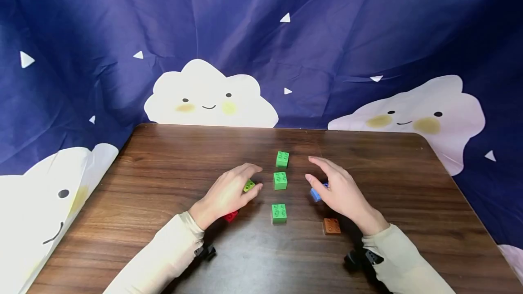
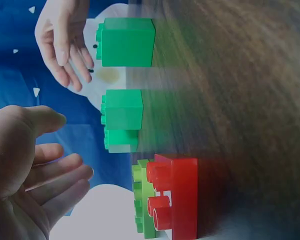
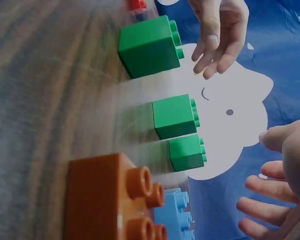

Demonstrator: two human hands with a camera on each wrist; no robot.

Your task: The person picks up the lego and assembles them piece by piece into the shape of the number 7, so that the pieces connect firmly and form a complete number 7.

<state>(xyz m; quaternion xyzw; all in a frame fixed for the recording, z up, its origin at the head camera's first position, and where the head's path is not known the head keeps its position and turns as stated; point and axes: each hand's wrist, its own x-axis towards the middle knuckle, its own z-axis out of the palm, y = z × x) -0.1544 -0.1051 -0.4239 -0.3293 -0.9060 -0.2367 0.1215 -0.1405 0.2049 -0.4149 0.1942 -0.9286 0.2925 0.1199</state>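
Note:
My left hand (image 1: 229, 191) hovers above a lime green brick (image 1: 249, 185) and a red brick (image 1: 230, 216), which it partly covers in the head view. Its fingers are relaxed and hold nothing. Over a blue brick (image 1: 316, 194) hangs my right hand (image 1: 341, 190), also with loose fingers and nothing in them. An orange-brown brick (image 1: 332, 226) lies nearer the table's front, beside the right wrist. Between the hands, three green bricks stand in a row running away from me: a near one (image 1: 279, 213), a middle one (image 1: 280, 180) and a far one (image 1: 282, 159). All have studs upward.
The bricks lie on a dark wooden table (image 1: 163, 171). Behind it hangs a blue cloth (image 1: 327, 35) printed with white clouds and triangles. Black wrist cameras sit under both sleeves, close to the table top.

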